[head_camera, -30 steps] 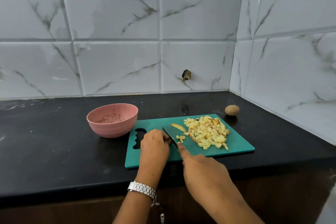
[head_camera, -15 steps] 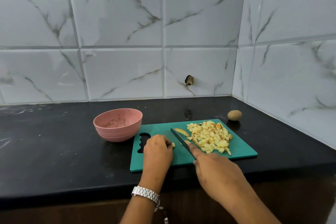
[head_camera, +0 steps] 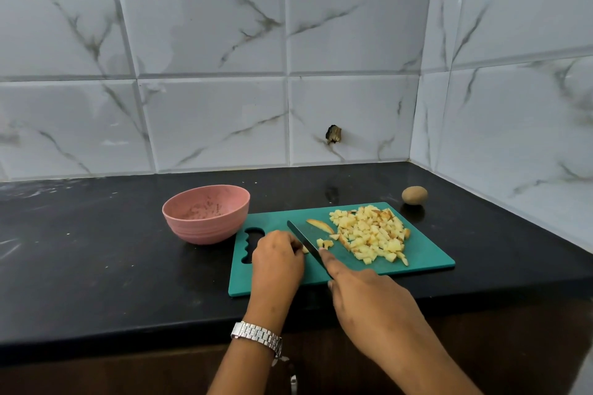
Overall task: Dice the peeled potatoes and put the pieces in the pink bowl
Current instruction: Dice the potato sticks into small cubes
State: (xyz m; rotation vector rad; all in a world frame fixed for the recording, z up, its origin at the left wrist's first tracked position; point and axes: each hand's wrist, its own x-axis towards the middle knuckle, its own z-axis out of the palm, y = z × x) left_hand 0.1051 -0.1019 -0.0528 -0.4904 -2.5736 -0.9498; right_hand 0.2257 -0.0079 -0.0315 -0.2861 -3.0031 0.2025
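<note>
Pale yellow diced potato (head_camera: 369,236) lies heaped on the right half of a teal cutting board (head_camera: 426,258), some cubes showing browned edges. A curved slice (head_camera: 321,225) rests just left of the heap, and a few small cubes (head_camera: 324,244) sit beside the dark blade of a knife (head_camera: 301,237). The blade runs diagonally across the middle of the board with its tip pointing away and to the left. The right hand (head_camera: 369,301) is wrapped round the handle, which it hides, with its forefinger stretched forward along the back of the blade. The left hand (head_camera: 277,261) is on the board just left of the blade, fingers curled down over a potato piece (head_camera: 305,249) of which only a pale edge shows against the knife. A metal watch (head_camera: 256,334) circles that wrist. The pink bowl (head_camera: 205,215) stands upright on the black countertop (head_camera: 96,266), just beside the board's far left corner near its handle cut-out, with brownish specks on its inner wall. A whole brown potato (head_camera: 414,195) sits on the counter beyond the board's far right corner, near the marbled tile wall (head_camera: 208,106).
</note>
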